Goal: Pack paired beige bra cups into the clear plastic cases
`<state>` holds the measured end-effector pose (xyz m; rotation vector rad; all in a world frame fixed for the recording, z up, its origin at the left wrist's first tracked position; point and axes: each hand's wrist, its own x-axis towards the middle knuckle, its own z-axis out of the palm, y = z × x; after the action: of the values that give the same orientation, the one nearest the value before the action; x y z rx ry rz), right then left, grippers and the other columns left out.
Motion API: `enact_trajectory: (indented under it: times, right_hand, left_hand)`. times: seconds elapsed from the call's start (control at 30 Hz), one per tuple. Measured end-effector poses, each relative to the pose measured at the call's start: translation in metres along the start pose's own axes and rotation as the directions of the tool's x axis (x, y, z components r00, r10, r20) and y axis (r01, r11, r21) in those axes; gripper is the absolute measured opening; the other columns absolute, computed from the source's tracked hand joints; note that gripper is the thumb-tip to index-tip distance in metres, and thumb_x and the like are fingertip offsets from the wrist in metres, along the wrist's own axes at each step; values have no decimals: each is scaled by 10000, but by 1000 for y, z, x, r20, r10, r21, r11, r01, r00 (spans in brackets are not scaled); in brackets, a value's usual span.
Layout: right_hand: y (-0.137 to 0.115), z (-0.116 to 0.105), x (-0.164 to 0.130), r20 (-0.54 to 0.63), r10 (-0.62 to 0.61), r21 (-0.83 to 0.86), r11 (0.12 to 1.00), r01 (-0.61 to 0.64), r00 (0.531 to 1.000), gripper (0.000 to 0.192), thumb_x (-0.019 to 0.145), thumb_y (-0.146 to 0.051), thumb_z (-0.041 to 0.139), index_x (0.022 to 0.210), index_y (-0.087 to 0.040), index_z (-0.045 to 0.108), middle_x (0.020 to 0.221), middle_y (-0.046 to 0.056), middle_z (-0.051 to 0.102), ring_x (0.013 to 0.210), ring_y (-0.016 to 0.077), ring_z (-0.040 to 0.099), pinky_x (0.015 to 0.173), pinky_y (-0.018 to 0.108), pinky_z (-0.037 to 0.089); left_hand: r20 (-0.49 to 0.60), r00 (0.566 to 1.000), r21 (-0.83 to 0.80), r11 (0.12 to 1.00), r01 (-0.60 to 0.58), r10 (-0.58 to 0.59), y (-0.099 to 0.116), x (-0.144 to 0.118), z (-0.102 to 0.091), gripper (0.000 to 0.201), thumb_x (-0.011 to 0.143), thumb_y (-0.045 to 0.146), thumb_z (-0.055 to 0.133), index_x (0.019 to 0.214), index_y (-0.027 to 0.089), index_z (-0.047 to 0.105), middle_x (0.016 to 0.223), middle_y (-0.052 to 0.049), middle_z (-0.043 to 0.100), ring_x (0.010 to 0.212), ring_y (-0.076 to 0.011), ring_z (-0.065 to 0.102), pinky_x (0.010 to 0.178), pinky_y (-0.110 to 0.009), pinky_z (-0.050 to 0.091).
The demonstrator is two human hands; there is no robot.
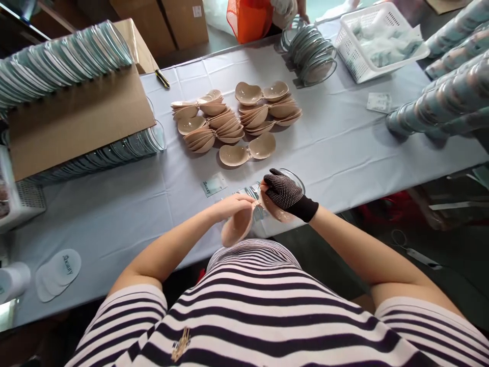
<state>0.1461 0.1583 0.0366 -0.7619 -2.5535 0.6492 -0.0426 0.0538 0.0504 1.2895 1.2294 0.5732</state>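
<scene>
Head view. Beige silicone bra cup pair [244, 221]: two rounded, smooth, skin-toned cups joined at a centre clasp, held just off the near edge of the desk [344, 153], above the striped shirt. One cup hangs down at the left; the other is partly hidden behind the gloved hand and lies against a clear plastic shell [292, 178] resting at the desk's near edge.

Left hand [233, 204]: bare, wrist bent inward, fingers curled; grip pinching the upper rim of the left cup near the clasp.

Right hand [284, 191]: in a black dotted glove, palm down, fingers pressed together on the right cup, forearm coming in from the right.

More cup pairs [233, 120] lie stacked mid-desk.
</scene>
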Motion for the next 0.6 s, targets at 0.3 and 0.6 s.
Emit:
enact_trajectory:
  times: [0.3,0.6]
  right_hand:
    - [-11,-24,-10,538,-251,540,836,-100,805,318,936,-400,511,935,-132,682,848,61,695,745,158,589,695,286,485]
    - [2,-31,7,415,-322,655,755,-34,851,310,929,-440,574,900,-157,698,892,75,712,844,174,640,844,332,497]
  left_hand:
    - [215,973,74,992,-102,84,18,-5,-2,356,868,464,596,741,163,738,825,-31,645,797,-149,592,782,-262,460]
    - [224,966,-402,915,-32,132,-3,13,3,419,793,567,670,729,159,739,894,-73,664,906,-186,610,878,-305,474]
